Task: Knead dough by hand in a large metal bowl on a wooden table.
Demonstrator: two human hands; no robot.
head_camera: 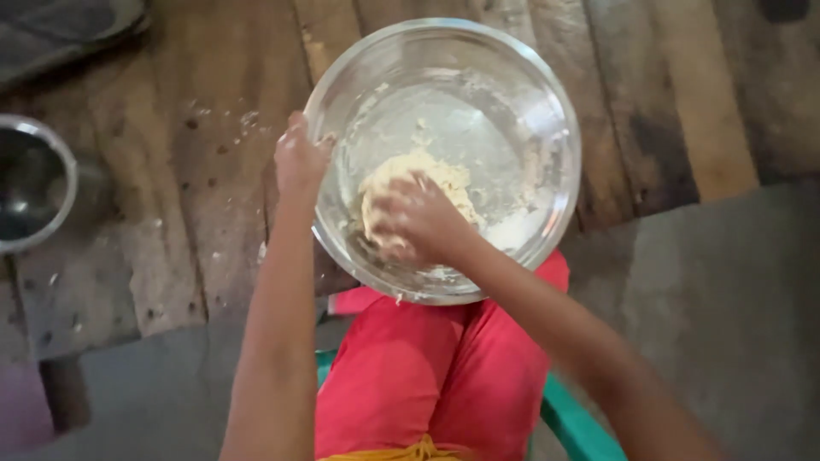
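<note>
A large steel bowl [547,111] sits on wooden floor planks in front of my knees. Inside it lies a pale lump of dough [444,175], with flour smeared on the bowl's wall. My right hand [414,218] is inside the bowl, fingers curled down into the dough. My left hand [299,158] grips the bowl's left rim, its fingers dusted with flour.
A smaller steel bowl [34,183] stands at the left edge. Bits of flour are scattered on the planks [213,128]. My legs in red trousers [427,367] are below the bowl, on a green seat [572,423]. Grey ground [726,299] lies at the right.
</note>
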